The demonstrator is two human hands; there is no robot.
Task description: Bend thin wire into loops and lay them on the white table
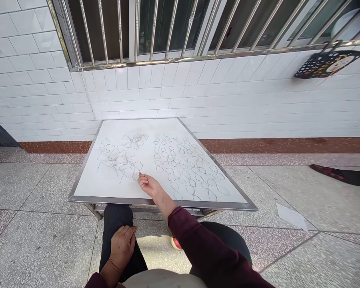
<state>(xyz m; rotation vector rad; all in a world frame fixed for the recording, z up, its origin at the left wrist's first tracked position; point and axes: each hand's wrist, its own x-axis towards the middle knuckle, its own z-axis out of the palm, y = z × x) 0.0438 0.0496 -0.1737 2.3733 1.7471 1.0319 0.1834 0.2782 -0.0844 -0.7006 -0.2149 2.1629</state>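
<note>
My right hand (147, 184) is over the front middle of the white table, its fingers pinched at the edge of a thin wire loop (135, 176). Left of it lies a tangled pile of thin wire pieces (118, 162), with a smaller bunch (136, 139) farther back. To the right, several figure-eight wire loops (190, 188) are spread in rough rows. My left hand (123, 245) rests on my left thigh, its fingers curled together; whatever they may hold is hidden.
The metal-edged table (162, 201) stands near a tiled wall under a barred window. A patterned bag (328, 64) hangs from the bars. On the right floor are a white sheet (291, 216) and another person's shoe (327, 172).
</note>
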